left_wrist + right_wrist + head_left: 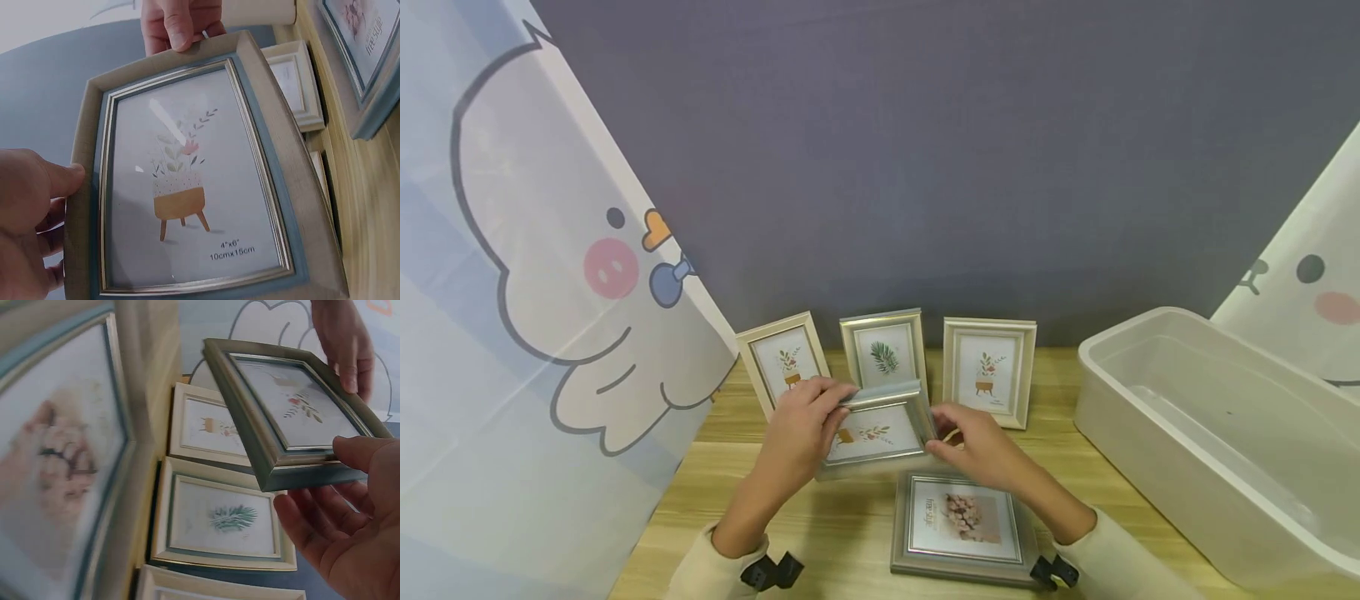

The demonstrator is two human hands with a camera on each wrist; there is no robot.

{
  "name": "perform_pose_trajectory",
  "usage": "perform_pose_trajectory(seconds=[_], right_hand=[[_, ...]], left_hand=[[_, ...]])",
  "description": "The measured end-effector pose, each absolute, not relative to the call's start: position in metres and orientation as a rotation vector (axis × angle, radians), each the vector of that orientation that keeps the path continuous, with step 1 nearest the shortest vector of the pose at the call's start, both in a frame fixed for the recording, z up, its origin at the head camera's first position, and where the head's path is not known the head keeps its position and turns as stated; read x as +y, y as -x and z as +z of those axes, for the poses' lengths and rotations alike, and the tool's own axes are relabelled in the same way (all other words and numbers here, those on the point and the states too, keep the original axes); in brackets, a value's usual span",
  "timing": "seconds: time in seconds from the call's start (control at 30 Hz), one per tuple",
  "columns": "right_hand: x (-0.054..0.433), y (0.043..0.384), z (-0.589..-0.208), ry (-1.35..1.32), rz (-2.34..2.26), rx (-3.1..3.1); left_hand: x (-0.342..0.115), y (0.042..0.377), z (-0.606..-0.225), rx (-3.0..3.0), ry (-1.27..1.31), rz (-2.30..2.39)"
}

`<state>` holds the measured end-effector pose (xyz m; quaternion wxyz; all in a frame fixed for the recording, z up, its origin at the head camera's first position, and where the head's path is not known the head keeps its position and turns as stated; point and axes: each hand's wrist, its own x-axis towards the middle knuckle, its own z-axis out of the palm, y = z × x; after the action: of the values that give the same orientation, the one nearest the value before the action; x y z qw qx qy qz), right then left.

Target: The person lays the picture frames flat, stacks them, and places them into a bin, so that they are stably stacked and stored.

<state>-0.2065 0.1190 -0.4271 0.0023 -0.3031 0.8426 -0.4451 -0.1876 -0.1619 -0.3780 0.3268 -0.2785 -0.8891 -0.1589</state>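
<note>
Both hands hold one picture frame (pixel 872 435) above the table, its glass tilted upward and its printed flowerpot lying sideways in the head view. My left hand (pixel 802 423) grips one short end, thumb on the border (pixel 81 206) and fingers behind it. At the opposite end my right hand (pixel 973 444) pinches the edge, the thumb on the front and the fingers underneath, as the right wrist view shows. Below, a larger frame (pixel 962 567) with a pink flower print lies flat on the table, partly under the right forearm.
Three frames stand in a row at the back: a tilted cream one (pixel 782 358) at left, a leaf-print one (pixel 883 354) in the middle, a cream one (pixel 990 371) at right. A large whitish bin (pixel 1150 433) stands on the right of the wooden table (pixel 700 500).
</note>
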Motion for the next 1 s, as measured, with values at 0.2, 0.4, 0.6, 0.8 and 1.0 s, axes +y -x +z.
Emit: perform_pose_trajectory(seconds=[0.2,0.4,0.6,0.8,1.0], right_hand=[[0.126,0.198,-0.441,0.904,-1.492,2.621],[0.132,0.194,-0.457,0.92,-1.645,2.628],[0.137,0.193,-0.466,0.939,-1.732,2.684],[0.14,0.192,-0.464,0.917,-1.748,2.728],[0.144,0.19,-0.462,0.898,-1.765,2.733]], left_hand=[[-0.145,0.187,-0.37,-2.353,0.755,-0.299],[-0.131,0.187,-0.368,-2.326,0.799,-0.209],[-0.126,0.189,-0.369,-2.314,0.813,-0.227],[-0.123,0.191,-0.37,-2.301,0.816,-0.243],[-0.126,0.191,-0.369,-2.316,0.815,-0.291]])
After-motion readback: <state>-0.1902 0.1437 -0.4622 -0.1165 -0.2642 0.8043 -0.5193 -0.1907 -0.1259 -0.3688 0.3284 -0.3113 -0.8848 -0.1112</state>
